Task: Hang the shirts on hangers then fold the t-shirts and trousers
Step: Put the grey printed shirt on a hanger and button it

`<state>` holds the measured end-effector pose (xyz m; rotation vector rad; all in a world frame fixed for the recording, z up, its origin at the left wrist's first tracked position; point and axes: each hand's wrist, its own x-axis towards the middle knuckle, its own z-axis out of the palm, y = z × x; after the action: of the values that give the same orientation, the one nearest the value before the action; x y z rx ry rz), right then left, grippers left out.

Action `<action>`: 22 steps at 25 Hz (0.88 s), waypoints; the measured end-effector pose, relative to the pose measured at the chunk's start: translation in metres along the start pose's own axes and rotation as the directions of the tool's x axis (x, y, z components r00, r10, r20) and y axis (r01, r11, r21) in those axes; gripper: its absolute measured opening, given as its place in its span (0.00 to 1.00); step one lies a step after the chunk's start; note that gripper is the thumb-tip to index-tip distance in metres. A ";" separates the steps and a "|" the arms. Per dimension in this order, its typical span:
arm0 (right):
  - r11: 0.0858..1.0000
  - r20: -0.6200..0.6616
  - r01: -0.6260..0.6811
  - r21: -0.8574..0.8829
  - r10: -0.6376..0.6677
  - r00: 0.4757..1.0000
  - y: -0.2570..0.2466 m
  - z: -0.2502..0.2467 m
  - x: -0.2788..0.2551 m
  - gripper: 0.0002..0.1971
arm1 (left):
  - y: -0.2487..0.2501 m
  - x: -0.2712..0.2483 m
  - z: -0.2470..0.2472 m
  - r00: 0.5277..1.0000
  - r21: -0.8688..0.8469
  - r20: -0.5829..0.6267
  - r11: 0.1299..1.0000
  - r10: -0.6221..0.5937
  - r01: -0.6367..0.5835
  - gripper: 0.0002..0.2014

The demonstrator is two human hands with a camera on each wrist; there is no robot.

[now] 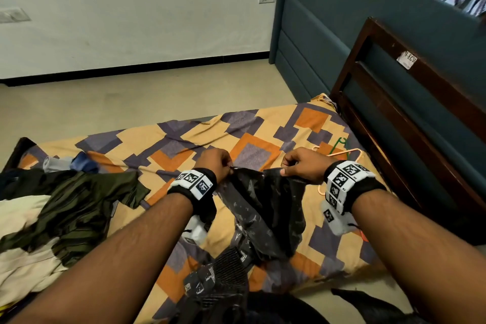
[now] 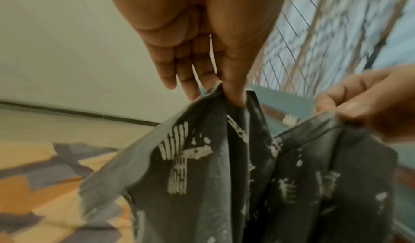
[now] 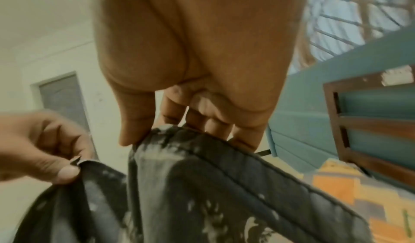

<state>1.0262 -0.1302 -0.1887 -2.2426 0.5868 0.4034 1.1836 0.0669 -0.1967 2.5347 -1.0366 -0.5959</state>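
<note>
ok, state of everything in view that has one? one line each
left hand: pinches black printed shirt's edge
right hand: grips the shirt's other edge
black printed shirt: held up over bed, unhung, lower part draped
olive garment: crumpled, unfolded
cream garment: crumpled in pile
hangers: lying on bed, unused

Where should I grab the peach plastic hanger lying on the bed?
Grip the peach plastic hanger at its exposed corner, coming from above on the headboard side with the right hand. It lies flat on the patterned bedsheet, the rest hidden behind that hand and the black printed shirt.
</note>
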 end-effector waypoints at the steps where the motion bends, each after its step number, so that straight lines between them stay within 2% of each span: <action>1: 0.983 -0.010 0.007 0.184 -0.006 1.000 0.002 0.004 0.000 0.07 | 0.002 -0.003 0.002 0.999 -0.170 -0.038 0.985 0.003 -0.010 0.05; 2: 0.927 -0.039 0.017 0.376 -0.003 0.999 0.003 0.008 -0.001 0.07 | 0.006 -0.007 0.003 0.998 -0.343 -0.068 0.939 0.013 -0.035 0.05; 4: 0.740 -0.097 0.046 0.671 0.027 0.995 -0.001 0.012 -0.003 0.04 | 0.019 -0.016 0.007 0.992 -0.600 -0.114 0.792 0.055 -0.113 0.02; 5: 0.661 -0.118 0.064 0.748 0.037 0.992 -0.005 0.014 -0.005 0.04 | 0.025 -0.019 0.009 0.988 -0.662 -0.128 0.735 0.082 -0.147 0.01; 7: 0.582 -0.137 0.097 0.808 0.025 0.990 -0.012 0.014 -0.008 0.05 | 0.037 -0.022 0.013 0.983 -0.689 -0.134 0.702 0.124 -0.182 0.06; 9: 0.569 -0.135 0.105 0.815 0.011 0.991 -0.015 0.014 -0.008 0.06 | 0.045 -0.020 0.015 0.983 -0.647 -0.123 0.740 0.138 -0.185 0.08; 13: 0.572 -0.104 0.087 0.816 -0.003 0.995 -0.014 0.013 -0.011 0.10 | 0.054 -0.017 0.014 0.982 -0.510 -0.125 0.839 0.144 -0.188 0.02; 17: 0.529 -0.024 0.042 0.848 -0.042 0.999 -0.006 0.011 -0.014 0.17 | 0.056 -0.017 0.016 0.988 -0.475 -0.088 0.866 0.125 -0.152 0.02; 19: 0.508 0.019 0.021 0.861 -0.074 0.997 -0.003 0.010 -0.017 0.22 | 0.055 -0.017 0.019 0.987 -0.463 -0.091 0.873 0.129 -0.157 0.03; 22: 0.481 0.043 0.006 0.877 -0.091 0.995 0.000 0.010 -0.021 0.24 | 0.058 -0.019 0.024 0.982 -0.411 -0.097 0.892 0.162 -0.188 0.04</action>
<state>1.0080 -0.1166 -0.1855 -1.2068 0.5107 0.0965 1.1258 0.0382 -0.1863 2.0484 -0.9805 -0.6112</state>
